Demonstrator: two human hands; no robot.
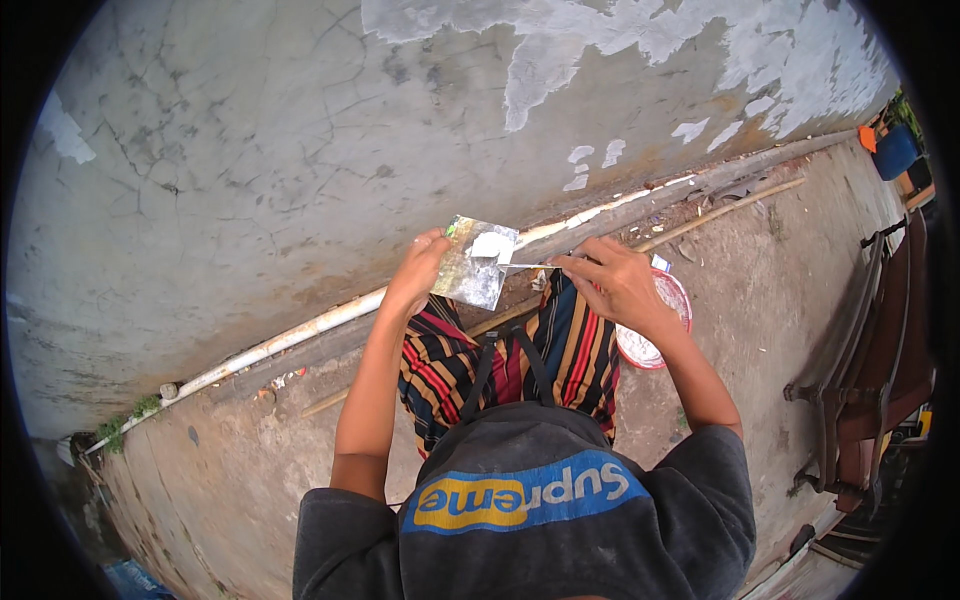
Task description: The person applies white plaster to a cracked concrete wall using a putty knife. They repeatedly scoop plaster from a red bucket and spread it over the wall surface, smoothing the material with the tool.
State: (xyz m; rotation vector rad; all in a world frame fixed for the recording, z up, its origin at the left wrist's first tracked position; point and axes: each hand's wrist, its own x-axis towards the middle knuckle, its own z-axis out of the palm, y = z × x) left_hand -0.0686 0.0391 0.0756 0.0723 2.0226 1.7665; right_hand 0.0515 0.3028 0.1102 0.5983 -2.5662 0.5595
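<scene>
My left hand (422,268) grips the left edge of a square, stained board (470,285), held over my lap in front of the wall. White paste (490,246) sits in a lump on the board's upper part, with a thin smear lower down. In my right hand (615,283) is a thin, flat scraper (530,266), seen nearly edge-on, its far end at the paste. The fingers hide its handle end. A round bucket (655,362) with a red rim and white contents stands on the ground, partly behind my right forearm.
A cracked grey wall (260,150) with white patches (640,30) rises ahead. A pale pipe (290,338) runs along its foot, near a wooden pole (730,209). At right stands a brown bench (865,400); a blue container (894,153) is farther off.
</scene>
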